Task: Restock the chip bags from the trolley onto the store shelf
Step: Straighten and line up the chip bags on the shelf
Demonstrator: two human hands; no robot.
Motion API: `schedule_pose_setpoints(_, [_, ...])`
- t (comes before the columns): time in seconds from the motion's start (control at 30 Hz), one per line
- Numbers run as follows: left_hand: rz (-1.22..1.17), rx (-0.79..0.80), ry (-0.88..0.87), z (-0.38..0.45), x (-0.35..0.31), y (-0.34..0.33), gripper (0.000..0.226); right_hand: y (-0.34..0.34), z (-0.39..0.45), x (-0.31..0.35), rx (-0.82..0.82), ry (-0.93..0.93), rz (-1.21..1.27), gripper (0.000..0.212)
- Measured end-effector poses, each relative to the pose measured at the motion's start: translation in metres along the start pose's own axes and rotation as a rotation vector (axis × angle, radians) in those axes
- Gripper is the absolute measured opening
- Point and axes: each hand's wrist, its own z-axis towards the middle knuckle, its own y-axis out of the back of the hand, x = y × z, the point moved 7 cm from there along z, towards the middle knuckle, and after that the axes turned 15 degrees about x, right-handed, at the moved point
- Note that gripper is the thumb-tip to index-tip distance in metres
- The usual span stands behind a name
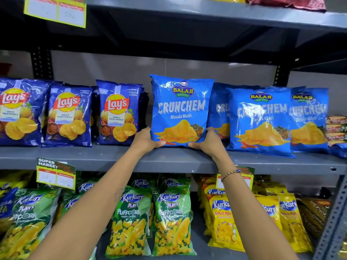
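Note:
A light-blue Balaji Crunchem chip bag [181, 107] stands upright on the grey middle shelf [112, 156]. My left hand [145, 140] grips its lower left corner and my right hand [208, 142] grips its lower right corner. To its right stand more Crunchem bags [260, 119], the nearest one partly hidden behind the held bag. Dark-blue Lay's bags [118, 113] stand in rows to its left. The trolley is out of view.
Below, green Kurkure Puffcorn bags [169, 222] and yellow Kurkure bags [223, 222] fill the lower shelf. Price tags [56, 175] hang from the shelf edge. A slotted upright post [332, 222] rises at the right. An upper shelf [206, 14] sits overhead.

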Motion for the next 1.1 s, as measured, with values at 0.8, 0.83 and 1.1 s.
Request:
schedule_pose_setpoints(0.8, [-0.083,0.196,-0.254,0.038,-0.162,-0.166,0.062,0.191,-0.076,-0.149,-0.344,-0.207,0.112,0.069])
schedule_pose_setpoints(0.83, [-0.064,0.243,-0.21,0.048,-0.158,-0.177,0.078,0.191,-0.073,-0.154,-0.318,-0.23,0.066,0.069])
schedule_pose_setpoints(1.1, [-0.041,0.339,-0.158,0.074,-0.149,-0.201,0.108,0.191,-0.067,-0.153,-0.185,-0.203,0.062,0.074])
